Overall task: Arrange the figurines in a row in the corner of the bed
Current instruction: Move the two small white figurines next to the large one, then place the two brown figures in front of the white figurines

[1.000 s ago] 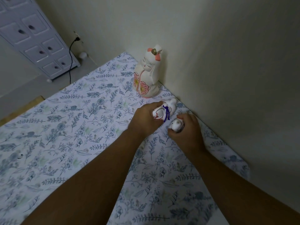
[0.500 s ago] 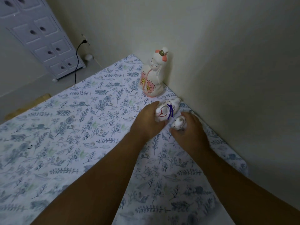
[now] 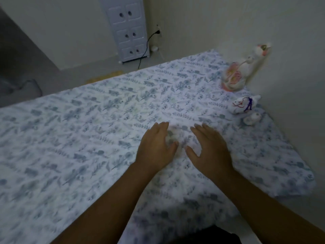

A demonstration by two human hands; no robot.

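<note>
Three white figurines stand in a line along the wall at the right side of the bed. The tall figurine with pink flowers and a pink bow is farthest. The middle figurine has red lines and a blue cord. The small figurine is nearest. My left hand and my right hand hover side by side over the floral sheet, left of the figurines and apart from them. Both hands have spread fingers and hold nothing. The picture is blurred by motion.
A white drawer cabinet stands on the floor beyond the bed. A black cable runs from a wall socket beside it. Walls close off the bed on the right. A grey shape lies on the floor at the left.
Both hands have let go of the middle and small figurines and drawn back toward me. The camera has swung left, so the figurines now sit at the right of the view.
</note>
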